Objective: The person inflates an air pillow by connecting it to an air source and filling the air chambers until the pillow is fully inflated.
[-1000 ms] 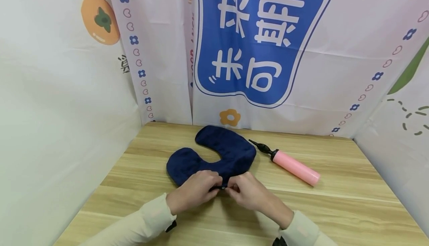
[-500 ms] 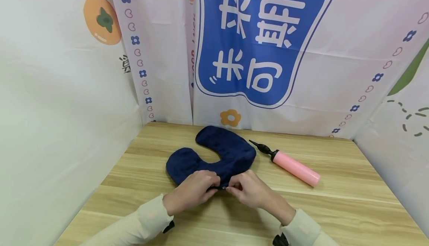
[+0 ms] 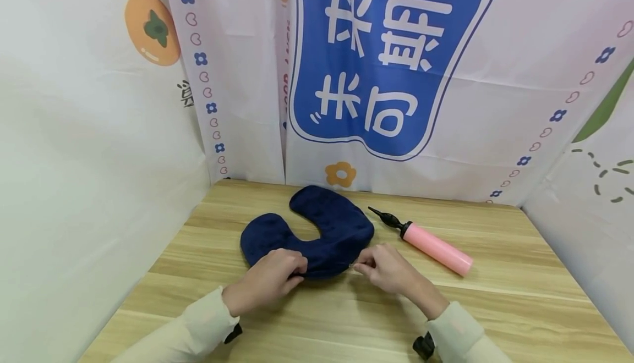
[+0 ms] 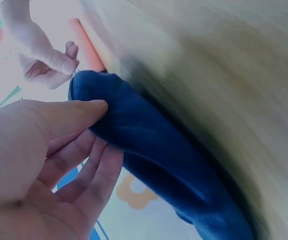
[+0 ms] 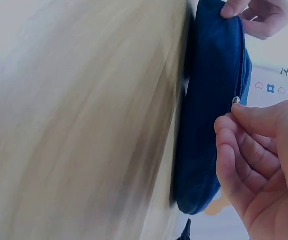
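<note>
A navy blue U-shaped neck pillow [image 3: 342, 228] lies on the table with its open side toward the back left. My left hand [image 3: 267, 278] pinches its near edge at the left, thumb on one face and fingers on the other, as the left wrist view shows. A zipper [image 5: 242, 65] runs along that outer edge. Farther right on the same edge, my right hand [image 3: 388, 269] pinches the small silvery zipper pull [image 5: 236, 101] between thumb and forefinger. Between the hands, the stretch of zipper appears closed in the right wrist view.
To the right of the pillow, a pink hand pump [image 3: 438, 247] with a black nozzle lies on the wooden table [image 3: 510, 297]. Printed white cloth [image 3: 247, 77] hangs behind the table, and white walls stand at both sides.
My right hand has slid to the right along the pillow's edge with the zipper pull. My left hand has moved left, widening the gap between them. The pillow has shifted slightly left.
</note>
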The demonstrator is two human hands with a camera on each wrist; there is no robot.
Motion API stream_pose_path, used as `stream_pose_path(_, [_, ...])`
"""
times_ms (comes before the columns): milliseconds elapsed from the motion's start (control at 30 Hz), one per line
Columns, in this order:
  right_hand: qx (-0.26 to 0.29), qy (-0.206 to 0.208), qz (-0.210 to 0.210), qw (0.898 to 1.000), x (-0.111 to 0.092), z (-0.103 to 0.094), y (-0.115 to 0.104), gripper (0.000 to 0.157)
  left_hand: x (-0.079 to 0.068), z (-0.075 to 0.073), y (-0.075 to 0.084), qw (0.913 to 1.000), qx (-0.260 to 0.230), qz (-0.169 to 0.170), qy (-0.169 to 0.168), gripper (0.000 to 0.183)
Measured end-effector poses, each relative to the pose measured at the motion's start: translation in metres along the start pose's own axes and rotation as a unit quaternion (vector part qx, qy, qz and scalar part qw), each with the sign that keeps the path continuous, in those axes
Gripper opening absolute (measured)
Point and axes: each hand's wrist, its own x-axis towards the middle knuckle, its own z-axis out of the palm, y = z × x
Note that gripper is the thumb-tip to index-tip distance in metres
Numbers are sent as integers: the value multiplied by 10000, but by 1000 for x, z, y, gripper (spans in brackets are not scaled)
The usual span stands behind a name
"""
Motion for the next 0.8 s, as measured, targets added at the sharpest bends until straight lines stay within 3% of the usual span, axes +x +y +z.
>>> stream_pose_path(200, [183, -18, -156, 9997, 2, 5, -8, 15, 2, -2, 7, 9997, 11, -229, -110, 21])
stream_pose_path(300, [316, 29, -217, 9993, 5, 6, -17, 15, 8, -1, 16, 9997, 130, -222, 56, 22])
stream_pose_path(400, [413, 95, -327, 9986, 9, 5, -27, 16, 16, 2, 25, 9973, 636, -183, 309, 29])
stream_pose_path(600, [472, 187, -506, 9974, 15, 6, -38, 19, 25, 9, 37, 9741, 2122, -146, 762, 29])
stream_pose_path(800, [515, 106, -430, 9977, 15, 5, -35, 19, 27, 15, 39, 9623, 2535, 184, 970, 6])
